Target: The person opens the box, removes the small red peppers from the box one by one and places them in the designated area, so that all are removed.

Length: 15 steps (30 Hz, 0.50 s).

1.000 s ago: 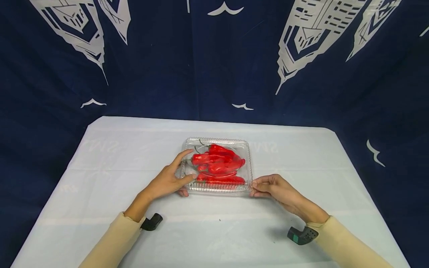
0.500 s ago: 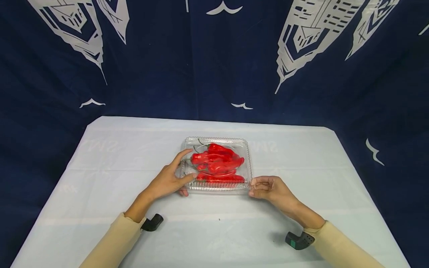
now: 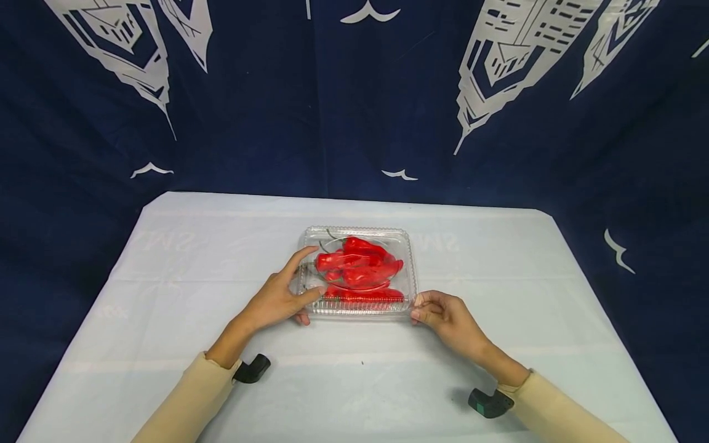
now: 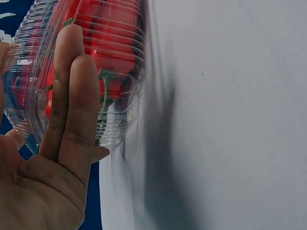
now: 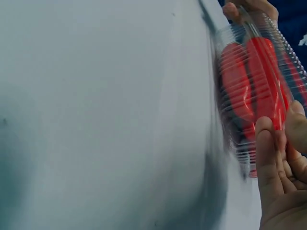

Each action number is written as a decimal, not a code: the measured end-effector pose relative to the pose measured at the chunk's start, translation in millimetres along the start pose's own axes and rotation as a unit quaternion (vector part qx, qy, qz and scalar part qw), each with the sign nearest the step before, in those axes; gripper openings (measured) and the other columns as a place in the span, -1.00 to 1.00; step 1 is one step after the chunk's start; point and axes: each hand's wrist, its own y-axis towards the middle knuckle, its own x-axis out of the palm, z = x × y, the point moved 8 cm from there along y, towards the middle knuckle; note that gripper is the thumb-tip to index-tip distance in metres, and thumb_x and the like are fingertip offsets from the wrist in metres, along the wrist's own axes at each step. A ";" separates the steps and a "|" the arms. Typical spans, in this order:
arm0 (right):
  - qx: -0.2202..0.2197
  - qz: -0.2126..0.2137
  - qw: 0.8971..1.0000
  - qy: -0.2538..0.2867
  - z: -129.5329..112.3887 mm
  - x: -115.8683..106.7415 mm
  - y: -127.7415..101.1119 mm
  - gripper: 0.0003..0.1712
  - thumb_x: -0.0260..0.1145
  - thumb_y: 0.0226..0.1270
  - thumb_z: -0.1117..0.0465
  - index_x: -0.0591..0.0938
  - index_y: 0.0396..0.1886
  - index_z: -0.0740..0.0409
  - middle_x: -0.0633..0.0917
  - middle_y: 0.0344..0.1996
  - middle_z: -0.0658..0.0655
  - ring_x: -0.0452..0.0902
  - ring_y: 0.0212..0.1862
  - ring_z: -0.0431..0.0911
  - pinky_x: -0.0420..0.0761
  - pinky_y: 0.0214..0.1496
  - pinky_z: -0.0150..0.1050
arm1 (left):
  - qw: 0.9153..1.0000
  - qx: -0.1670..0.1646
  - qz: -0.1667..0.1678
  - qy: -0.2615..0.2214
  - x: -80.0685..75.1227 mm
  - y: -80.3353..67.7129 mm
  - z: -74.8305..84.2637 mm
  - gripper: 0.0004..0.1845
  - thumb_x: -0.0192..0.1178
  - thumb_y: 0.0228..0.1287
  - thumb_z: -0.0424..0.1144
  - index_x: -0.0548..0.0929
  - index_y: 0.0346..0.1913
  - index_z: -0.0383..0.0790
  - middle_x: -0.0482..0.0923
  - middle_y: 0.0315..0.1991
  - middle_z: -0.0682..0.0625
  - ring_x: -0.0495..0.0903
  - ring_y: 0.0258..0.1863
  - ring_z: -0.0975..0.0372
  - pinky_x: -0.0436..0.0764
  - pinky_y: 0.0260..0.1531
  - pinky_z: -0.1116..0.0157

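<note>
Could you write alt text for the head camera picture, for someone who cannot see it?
A clear plastic clamshell box of red peppers sits on a white table; the left hand rests on its lid, the right hand pinches its near corner.

Bare table (image 3: 183, 258) around clamshell box (image 3: 408, 258)

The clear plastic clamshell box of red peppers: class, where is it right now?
In the head view the clear plastic clamshell box of red peppers sits mid-table on the white tablecloth, between the left hand and right hand, both touching its near corners.
</note>
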 end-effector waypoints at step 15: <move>-0.043 0.016 0.998 0.045 -0.3 3.4 -1.3 -0.80 0.31 0.33 0.46 0.50 -0.18 0.54 0.65 -0.29 0.29 0.68 -0.23 -0.28 0.75 -0.13 -0.35 | 1.000 0.012 0.007 0.022 -2.3 -0.7 2.0 -0.14 0.32 0.34 -0.01 0.05 0.55 0.30 0.60 -0.74 -0.04 0.66 -0.73 -0.01 0.68 -0.02 0.08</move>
